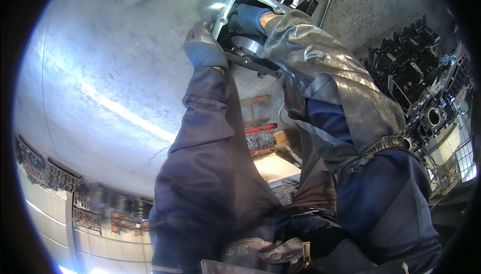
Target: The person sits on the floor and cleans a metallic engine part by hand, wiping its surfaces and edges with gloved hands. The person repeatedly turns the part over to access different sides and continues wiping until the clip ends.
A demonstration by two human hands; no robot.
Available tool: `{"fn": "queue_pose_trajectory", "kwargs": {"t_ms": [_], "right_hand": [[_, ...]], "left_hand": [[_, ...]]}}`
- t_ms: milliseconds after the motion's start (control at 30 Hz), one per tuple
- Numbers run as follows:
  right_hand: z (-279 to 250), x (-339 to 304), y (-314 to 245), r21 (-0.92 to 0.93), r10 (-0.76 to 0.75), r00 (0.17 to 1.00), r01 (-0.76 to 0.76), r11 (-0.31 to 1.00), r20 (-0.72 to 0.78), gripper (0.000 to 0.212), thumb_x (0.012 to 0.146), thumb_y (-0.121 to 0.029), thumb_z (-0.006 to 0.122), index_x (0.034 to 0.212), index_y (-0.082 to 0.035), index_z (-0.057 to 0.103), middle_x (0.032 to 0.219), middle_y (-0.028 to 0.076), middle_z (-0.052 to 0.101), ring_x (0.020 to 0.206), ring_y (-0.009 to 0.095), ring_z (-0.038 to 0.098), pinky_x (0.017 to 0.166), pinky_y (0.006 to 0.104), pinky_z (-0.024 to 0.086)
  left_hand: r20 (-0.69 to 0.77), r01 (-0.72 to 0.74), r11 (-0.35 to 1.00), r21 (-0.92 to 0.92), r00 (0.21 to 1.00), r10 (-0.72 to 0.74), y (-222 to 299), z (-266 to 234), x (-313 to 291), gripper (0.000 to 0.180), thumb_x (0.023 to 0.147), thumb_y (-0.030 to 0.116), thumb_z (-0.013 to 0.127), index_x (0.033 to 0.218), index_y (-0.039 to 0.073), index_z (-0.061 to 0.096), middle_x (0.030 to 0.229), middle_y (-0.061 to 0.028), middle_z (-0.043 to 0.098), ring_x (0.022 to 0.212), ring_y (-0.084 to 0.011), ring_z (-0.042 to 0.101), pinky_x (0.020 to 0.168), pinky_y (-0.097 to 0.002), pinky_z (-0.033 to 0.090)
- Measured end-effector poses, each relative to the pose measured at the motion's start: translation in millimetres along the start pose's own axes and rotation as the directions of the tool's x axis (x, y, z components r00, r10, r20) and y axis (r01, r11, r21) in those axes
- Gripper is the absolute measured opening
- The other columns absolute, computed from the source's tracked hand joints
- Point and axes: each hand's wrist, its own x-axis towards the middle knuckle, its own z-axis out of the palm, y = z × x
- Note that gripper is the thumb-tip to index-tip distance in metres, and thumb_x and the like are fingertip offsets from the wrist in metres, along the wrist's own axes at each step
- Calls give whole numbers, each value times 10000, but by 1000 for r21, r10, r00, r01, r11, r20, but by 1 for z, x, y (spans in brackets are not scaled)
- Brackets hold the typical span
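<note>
Silver-grey metal forms the open rim of a boxy casing [222,22], which appears to rest on the concrete floor [110,68] well beyond the person's knees, far from the floor's lower left edge, where loaded racks [115,201] line up. The left hand [204,47], in a blue and grey glove, lies against the outside of the casing's left edge, close to its near left corner; that placing would suit bracing the wall, but its fingertips are too hard to make out, so I cannot tell how tightly they close. The right hand [247,19], in a blue glove, reaches down inside the opening, its wrist passing over the right edge, probably because whatever it attends to sits within the walls; its fingers are hidden, so whether they hold anything cannot be told. A shiny grey oversleeve [320,43] covers that forearm, perhaps as a guard against grime and rough metal. Just nearer than the right hand, a curved bright metal part [249,46] shows in the opening. A slim rod [327,6] lies on the floor beyond the casing's right edge, apart from both hands, and dark engine parts [411,63] crowd the floor's right side
</note>
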Motion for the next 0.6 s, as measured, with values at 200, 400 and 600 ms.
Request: {"fn": "queue_pose_trajectory", "kwargs": {"t_ms": [200, 400, 600], "right_hand": [[26, 40, 41, -245, -233, 972, 223, 944, -13, 180, 878, -191, 724, 1024, -104, 780, 1002, 136, 764, 910, 293, 713, 847, 403, 550], [43, 108, 81, -662, -517, 811, 550, 510, 275, 276, 773, -166, 779, 1044, -109, 786, 1043, 175, 761, 980, 393, 732, 828, 451, 586], [38, 62, 55, -755, -498, 827, 495, 430, 259, 266, 829, -107, 711, 1083, -126, 785, 1066, 148, 767, 1036, 363, 727, 887, 423, 583]], "left_hand": [[-36, 53, 998, -19, 998, -54, 4, 2, -3, 374, 975, 243, 570, 992, -98, 722, 919, -160, 725, 785, -213, 665, 737, -343, 530], [-41, -61, 983, 172, 997, 69, 1, 3, -2, 375, 968, 245, 568, 971, -89, 739, 894, -151, 726, 771, -220, 665, 730, -341, 529], [42, -208, 908, 364, 977, 207, 3, -2, -3, 376, 972, 243, 559, 971, -83, 747, 898, -141, 729, 788, -226, 669, 742, -342, 534]]}}
